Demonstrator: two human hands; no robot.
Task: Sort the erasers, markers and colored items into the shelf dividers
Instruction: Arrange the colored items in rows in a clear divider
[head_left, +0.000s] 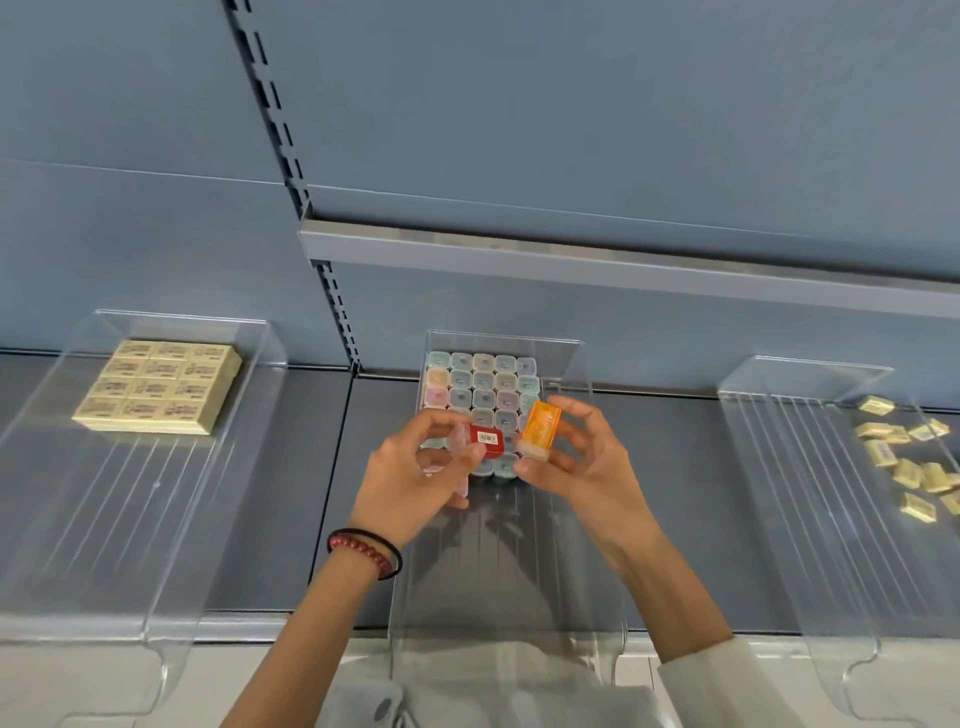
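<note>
My left hand (415, 467) pinches one red case (487, 440); my right hand (576, 457) grips one orange case (540, 428); both are above the middle divider (509, 571), one of three, over its pastel cases (483, 384); twelve erasers (158, 387) top the left stack.

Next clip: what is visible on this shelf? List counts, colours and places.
clear plastic dividers: three, transparent, side by side on grey metal shelf
stacked rectangular erasers: twelve on top, yellow, left divider
loose small erasers: roughly ten, yellow, right divider
capped pastel items: many, rows, middle divider
red capped item: one, pinched by left hand
orange capped item: one, held by right hand
beaded bracelet: one, dark red, left wrist
</note>
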